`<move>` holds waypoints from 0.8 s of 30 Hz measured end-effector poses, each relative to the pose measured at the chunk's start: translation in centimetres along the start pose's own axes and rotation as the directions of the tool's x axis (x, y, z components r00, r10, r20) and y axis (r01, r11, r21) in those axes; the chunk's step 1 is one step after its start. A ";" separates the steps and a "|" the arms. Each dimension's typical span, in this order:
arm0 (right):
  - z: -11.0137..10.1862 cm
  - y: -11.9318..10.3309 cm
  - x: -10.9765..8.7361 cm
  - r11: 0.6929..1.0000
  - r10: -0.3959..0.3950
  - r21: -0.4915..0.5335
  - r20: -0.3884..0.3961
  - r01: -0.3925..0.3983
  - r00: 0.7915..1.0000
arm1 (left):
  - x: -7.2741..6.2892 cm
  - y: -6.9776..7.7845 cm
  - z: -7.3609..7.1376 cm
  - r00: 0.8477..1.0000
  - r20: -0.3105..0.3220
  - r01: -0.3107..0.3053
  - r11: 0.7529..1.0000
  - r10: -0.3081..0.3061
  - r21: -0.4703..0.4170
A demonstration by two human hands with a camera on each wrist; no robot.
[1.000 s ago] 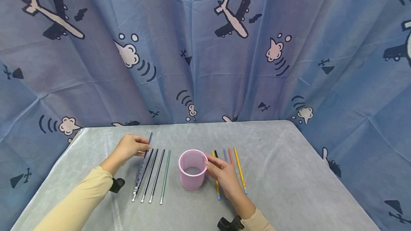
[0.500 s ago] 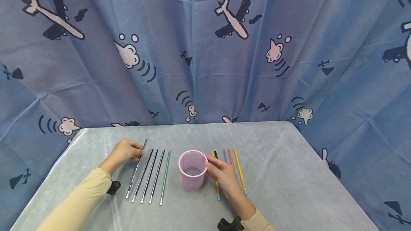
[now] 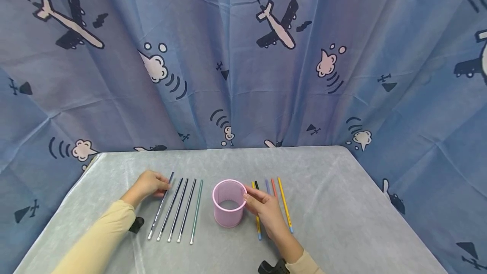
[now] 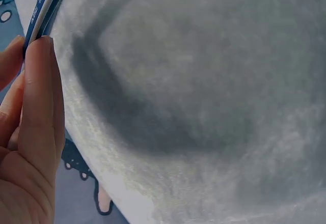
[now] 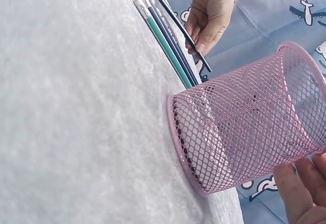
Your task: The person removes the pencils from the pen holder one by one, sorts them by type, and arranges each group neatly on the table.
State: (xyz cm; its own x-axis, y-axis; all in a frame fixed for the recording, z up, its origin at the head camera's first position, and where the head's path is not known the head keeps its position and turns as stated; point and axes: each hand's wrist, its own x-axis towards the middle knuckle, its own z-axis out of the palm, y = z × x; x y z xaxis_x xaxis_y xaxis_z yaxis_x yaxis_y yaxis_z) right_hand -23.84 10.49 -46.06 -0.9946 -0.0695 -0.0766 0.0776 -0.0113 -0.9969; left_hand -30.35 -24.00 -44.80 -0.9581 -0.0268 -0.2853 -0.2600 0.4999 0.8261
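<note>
My left hand [image 3: 150,184] pinches the far end of a dark blue pencil [image 3: 157,215], the leftmost of a row. Its white eraser end points toward me, at or near the table top. The left wrist view has thumb and fingertips on the blue-and-white pencil [image 4: 45,11]. To its right lie several dark blue pencils [image 3: 177,211] and a green pencil [image 3: 196,212], side by side. My right hand [image 3: 268,212] holds the right side of a pink mesh pencil cup [image 3: 228,218], which stands upright with nothing visible inside. The right wrist view shows fingers against the cup's mesh [image 5: 239,127].
Right of the cup, partly under my right hand, lie a yellow pencil [image 3: 284,204], another yellow pencil [image 3: 258,228], a red pencil [image 3: 273,185], a purple one [image 3: 268,186] and a black one [image 3: 256,184]. A blue airplane-print curtain [image 3: 243,75] hangs behind the grey-covered table [image 3: 342,215].
My left hand has moved left and lowered with the dark blue pencil, separating it from its neighbours and laying it at the row's left end. The right hand and cup have stayed put.
</note>
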 end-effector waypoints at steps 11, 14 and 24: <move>0.2 0.7 0.0 0.999 0.006 0.043 0.011 -0.006 1.000 | 0.1 -1.5 0.4 1.000 -0.016 0.019 1.000 -0.018 0.025; 0.2 0.7 -0.1 0.999 0.009 0.047 0.011 -0.010 1.000 | 0.1 -1.9 0.6 0.999 -0.030 0.022 0.999 -0.021 0.029; 0.1 0.5 0.1 1.000 -0.005 0.000 -0.019 0.005 1.000 | 0.4 -1.8 0.7 0.998 -0.051 0.044 0.999 -0.044 0.001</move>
State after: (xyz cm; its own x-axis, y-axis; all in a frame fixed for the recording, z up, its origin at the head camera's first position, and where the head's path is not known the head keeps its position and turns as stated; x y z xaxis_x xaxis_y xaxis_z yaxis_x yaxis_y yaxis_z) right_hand -23.86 10.41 -46.54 -0.9961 -0.0509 -0.0718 0.0724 -0.0116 -0.9973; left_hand -30.16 -24.30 -46.72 -0.9507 -0.0928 -0.2958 -0.3015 0.4990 0.8124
